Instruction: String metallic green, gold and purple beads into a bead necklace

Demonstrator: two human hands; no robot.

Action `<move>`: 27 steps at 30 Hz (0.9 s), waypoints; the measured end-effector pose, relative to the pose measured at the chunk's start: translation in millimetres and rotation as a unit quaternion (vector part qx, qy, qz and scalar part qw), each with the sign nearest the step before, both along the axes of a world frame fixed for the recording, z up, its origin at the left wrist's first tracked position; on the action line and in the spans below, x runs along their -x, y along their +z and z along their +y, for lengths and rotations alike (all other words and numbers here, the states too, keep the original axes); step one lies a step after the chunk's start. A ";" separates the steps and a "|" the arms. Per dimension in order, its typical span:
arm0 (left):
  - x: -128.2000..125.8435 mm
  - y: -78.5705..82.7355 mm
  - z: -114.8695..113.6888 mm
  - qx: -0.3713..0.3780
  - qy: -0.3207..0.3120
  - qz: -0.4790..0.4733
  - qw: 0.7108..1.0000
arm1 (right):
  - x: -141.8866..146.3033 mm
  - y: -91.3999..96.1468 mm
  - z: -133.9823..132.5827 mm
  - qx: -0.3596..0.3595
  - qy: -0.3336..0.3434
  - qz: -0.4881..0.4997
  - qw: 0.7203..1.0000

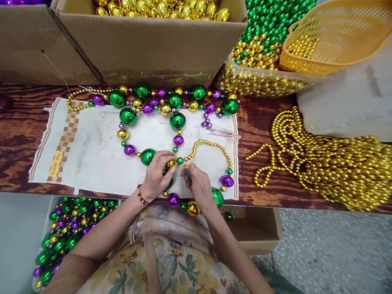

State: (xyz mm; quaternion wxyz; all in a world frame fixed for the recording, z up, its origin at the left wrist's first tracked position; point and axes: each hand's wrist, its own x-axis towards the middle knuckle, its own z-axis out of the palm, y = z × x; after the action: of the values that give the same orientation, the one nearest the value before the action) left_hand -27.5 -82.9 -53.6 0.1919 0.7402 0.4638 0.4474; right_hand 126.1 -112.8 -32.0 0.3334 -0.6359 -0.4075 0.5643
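My left hand [159,171], closed with thumb and fingers pinching, holds a bead necklace [226,180] near a small green bead [180,161]. The necklace mixes large green, purple and gold beads with a run of small gold beads [211,143] looping to the right. Just right of that green bead, my right hand [197,183] is closed around a small blue thing with an orange end, which looks like a lighter [188,173]. Its fingers hide much of it. Part of the necklace lies under my wrists along the table's front edge.
A white cloth [92,143] covers the middle of the wooden table [18,151]. Pink-handled thread snips [220,132] and a needle [183,125] lie on it. Behind stands a cardboard box [147,45] of gold beads. Strung gold beads [343,167] are heaped right, below a yellow basket [333,36].
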 end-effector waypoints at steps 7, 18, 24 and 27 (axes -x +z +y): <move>-1.2 0.0 0.0 -0.011 0.003 0.013 1.000 | 1.4 -3.6 0.9 -0.026 -0.009 -0.055 0.998; 0.0 -2.7 0.2 -0.019 -0.014 0.024 0.999 | 3.9 -5.0 1.6 -0.047 -0.001 -0.074 0.996; 0.2 -3.2 0.3 -0.020 -0.020 0.033 0.999 | 1.8 -4.7 1.6 -0.049 0.001 -0.088 0.995; 0.4 -2.9 0.7 -0.026 -0.026 0.041 0.998 | 0.7 -4.6 3.0 -0.050 0.005 -0.092 0.994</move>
State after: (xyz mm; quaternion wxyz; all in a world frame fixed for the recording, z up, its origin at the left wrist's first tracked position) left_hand -27.9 -82.2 -56.5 0.1647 0.7747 0.4401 0.4232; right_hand 125.4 -109.8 -36.6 0.3229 -0.6653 -0.4676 0.4842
